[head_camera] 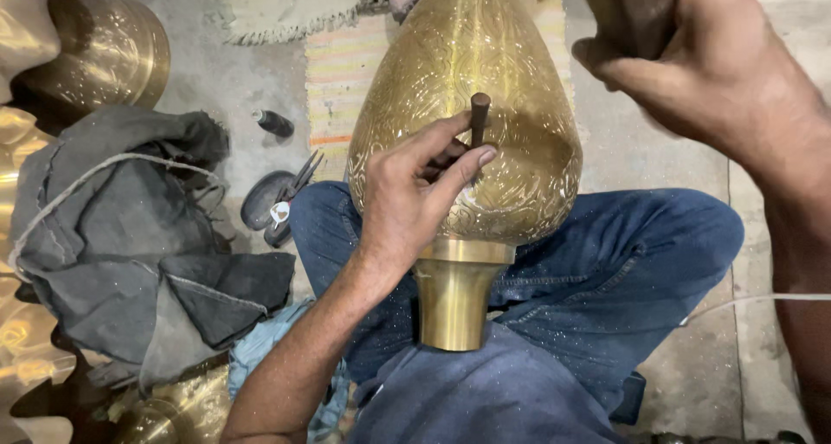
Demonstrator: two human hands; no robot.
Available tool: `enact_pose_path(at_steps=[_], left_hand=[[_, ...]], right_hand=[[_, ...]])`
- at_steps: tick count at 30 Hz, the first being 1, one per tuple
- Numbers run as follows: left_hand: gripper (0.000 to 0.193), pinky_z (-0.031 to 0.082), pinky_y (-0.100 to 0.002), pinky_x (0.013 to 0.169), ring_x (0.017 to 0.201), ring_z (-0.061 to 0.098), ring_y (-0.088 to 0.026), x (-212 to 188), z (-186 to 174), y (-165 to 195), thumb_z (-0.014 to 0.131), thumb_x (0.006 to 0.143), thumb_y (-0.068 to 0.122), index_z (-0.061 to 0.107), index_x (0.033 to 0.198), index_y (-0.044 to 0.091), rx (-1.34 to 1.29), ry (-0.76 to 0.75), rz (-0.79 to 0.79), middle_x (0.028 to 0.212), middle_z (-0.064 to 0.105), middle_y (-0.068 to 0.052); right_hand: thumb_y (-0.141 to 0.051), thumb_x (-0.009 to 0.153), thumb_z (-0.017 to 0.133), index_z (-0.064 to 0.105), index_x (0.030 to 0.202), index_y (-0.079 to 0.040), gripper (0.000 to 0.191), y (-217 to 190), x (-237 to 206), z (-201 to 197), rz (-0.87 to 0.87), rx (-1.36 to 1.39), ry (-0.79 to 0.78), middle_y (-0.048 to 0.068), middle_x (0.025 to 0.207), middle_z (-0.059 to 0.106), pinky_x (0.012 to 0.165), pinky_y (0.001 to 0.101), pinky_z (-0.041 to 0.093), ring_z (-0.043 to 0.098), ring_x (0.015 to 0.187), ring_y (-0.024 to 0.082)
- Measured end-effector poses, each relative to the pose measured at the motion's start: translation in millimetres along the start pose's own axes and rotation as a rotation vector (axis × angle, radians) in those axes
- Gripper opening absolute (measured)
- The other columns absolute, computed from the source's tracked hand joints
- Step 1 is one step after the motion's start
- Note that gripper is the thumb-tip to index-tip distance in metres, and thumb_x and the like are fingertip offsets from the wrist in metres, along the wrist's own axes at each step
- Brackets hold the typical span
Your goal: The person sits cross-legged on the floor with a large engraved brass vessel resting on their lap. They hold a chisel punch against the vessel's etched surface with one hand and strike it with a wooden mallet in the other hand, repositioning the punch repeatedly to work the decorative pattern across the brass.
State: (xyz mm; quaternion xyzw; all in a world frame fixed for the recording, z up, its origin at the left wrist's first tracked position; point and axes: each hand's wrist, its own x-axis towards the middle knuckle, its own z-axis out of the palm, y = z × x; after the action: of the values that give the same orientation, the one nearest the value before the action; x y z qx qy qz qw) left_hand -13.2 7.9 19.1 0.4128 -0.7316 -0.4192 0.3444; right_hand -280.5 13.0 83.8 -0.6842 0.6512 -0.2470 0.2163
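A large engraved brass vase (519, 89) lies across my lap, its plain neck (454, 301) pointing toward me. My left hand (411, 193) holds a short dark metal punch (479, 115) upright against the vase's patterned body, fingers pinched around it. My right hand (684, 59) is raised at the upper right, closed around a dark wooden handle (623, 7) whose head is out of view. Fine metal flecks speckle my blue jeans (623, 262).
A heap of dark grey cloth (130, 245) with a cord lies at left. Shiny brass vessels (112, 50) sit at the far left and lower left. Pliers (290, 197) and a small dark cylinder (275, 122) rest on the concrete floor near a striped mat (338, 80).
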Motion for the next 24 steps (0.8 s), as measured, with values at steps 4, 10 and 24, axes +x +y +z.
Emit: enact_pose_path(at_steps=[4,10,24], left_hand=[[0.031,0.064,-0.029,0.071,0.083,0.078,-0.013,-3.0,-1.3,-3.6,0.08,0.095,0.022,0.073,0.118,0.004,0.063,-0.006,0.073,0.096,0.079,-0.008],[0.029,0.064,-0.026,0.071,0.087,0.077,-0.014,-5.6,0.5,-17.2,0.079,0.097,0.021,0.073,0.119,0.004,0.03,0.005,0.182,0.102,0.078,-0.009],[0.035,0.068,-0.029,0.075,0.084,0.081,-0.014,5.2,-11.1,-27.4,0.078,0.098,0.021,0.069,0.129,0.008,-0.114,-0.095,0.09,0.098,0.082,-0.007]], right_hand=[[-0.013,0.091,0.079,0.064,0.101,-0.006,0.019,-4.6,-3.9,-0.4,-0.287,-0.526,-0.053,0.009,0.084,0.07,0.064,0.0417,0.055,0.07,0.074,0.028],[-0.015,0.092,0.071,0.057,0.108,-0.005,0.023,-7.8,-13.1,-0.7,-0.19,-0.195,0.023,0.012,0.085,0.068,0.065,0.0419,0.056,0.071,0.078,0.028],[-0.014,0.102,0.071,0.054,0.107,-0.005,0.021,48.0,-39.3,50.4,-0.108,-0.734,-0.08,0.012,0.086,0.068,0.07,0.042,0.058,0.069,0.076,0.025]])
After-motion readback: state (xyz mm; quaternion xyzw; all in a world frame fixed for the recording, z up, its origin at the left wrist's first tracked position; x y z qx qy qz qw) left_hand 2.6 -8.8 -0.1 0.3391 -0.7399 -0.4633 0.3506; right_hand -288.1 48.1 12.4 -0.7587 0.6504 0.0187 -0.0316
